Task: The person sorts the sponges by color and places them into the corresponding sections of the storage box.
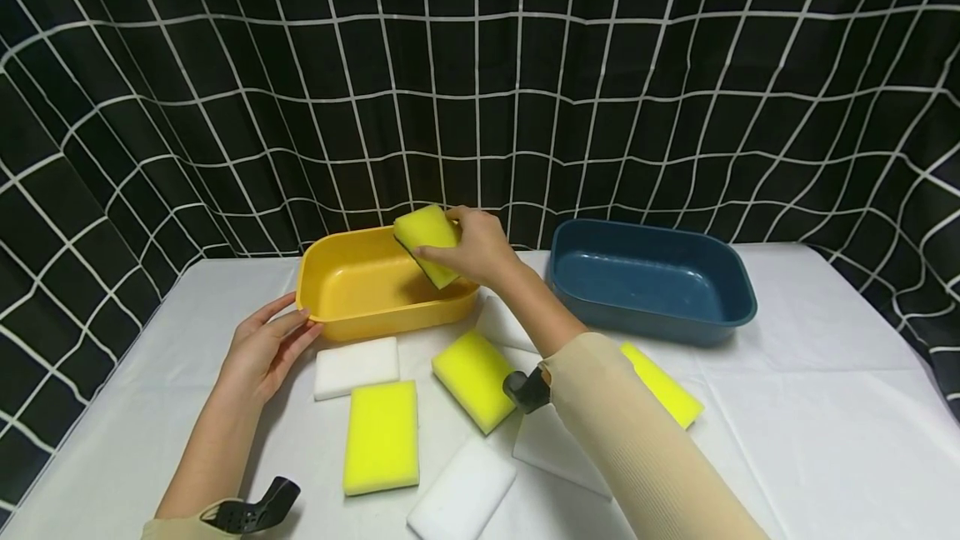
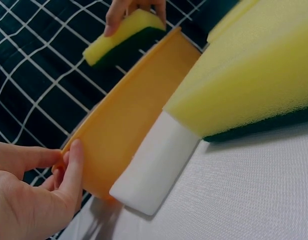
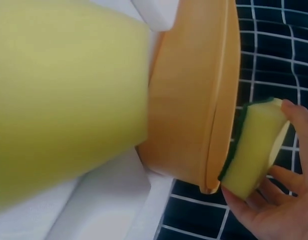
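My right hand point(image 1: 480, 250) grips a yellow sponge point(image 1: 429, 236) with a dark green scouring side, held tilted above the right part of a yellow basin point(image 1: 393, 325). The right wrist view shows thumb and fingers round this sponge point(image 3: 256, 147). At the basin's left end, my left hand point(image 1: 258, 348) pinches the rim, as the left wrist view also shows at the basin's wall point(image 2: 128, 115). Inside the basin no other thing shows. In front of it lie a white sponge point(image 1: 357, 367) and two yellow sponges, one on the left point(image 1: 381, 437) and one in the middle point(image 1: 474, 380).
A dark blue basin point(image 1: 652, 325) stands to the right of the yellow one. More white sponges point(image 1: 463, 490) and another yellow sponge point(image 1: 663, 386) lie on the white cloth point(image 1: 817, 440), partly hidden by my right arm. A black gridded curtain point(image 1: 495, 65) hangs behind.
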A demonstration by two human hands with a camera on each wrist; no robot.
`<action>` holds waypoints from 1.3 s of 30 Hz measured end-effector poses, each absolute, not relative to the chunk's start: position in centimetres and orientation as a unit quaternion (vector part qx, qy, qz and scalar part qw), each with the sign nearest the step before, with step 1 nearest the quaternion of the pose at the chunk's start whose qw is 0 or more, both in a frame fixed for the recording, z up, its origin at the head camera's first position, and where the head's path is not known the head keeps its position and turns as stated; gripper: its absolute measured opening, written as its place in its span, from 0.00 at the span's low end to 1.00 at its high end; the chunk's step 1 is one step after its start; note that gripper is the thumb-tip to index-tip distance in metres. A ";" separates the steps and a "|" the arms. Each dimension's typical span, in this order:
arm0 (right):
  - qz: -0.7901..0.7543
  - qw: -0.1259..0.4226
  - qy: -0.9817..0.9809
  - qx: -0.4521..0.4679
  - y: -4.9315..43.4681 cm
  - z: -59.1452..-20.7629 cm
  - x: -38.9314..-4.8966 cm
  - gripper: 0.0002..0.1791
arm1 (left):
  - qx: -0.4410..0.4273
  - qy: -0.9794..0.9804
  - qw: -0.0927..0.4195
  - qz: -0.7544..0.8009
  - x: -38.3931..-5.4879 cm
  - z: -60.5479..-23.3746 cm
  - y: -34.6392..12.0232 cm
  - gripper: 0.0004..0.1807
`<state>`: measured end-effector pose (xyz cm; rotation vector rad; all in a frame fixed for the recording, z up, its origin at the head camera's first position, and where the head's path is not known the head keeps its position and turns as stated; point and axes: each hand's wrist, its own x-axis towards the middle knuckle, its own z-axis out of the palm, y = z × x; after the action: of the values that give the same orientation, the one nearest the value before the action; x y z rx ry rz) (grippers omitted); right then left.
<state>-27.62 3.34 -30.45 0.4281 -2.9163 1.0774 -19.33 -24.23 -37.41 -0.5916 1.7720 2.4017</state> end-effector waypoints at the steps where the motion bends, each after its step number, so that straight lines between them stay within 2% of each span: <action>1: 0.348 0.004 -0.928 0.135 3.4 -30.5 -27.6 0.43 | -0.194 0.581 0.050 0.789 -19.3 -37.4 -24.2 0.38; 9: 0.387 -0.014 -0.914 0.118 3.6 -30.6 -27.4 0.46 | -0.196 0.584 0.047 0.786 -19.3 -37.5 -24.2 0.38; 25: 0.449 -0.004 -0.879 0.160 5.4 -31.3 -25.1 0.38 | -0.206 0.584 0.047 0.784 -19.4 -37.4 -24.0 0.38; 39: 0.445 0.014 -0.877 0.181 7.6 -31.3 -22.1 0.34 | -0.202 0.578 0.048 0.789 -19.3 -37.3 -24.0 0.37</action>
<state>-22.06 7.63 -31.26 0.5645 -2.7302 1.3841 -19.35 -24.05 -37.32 -0.6148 1.7622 2.4064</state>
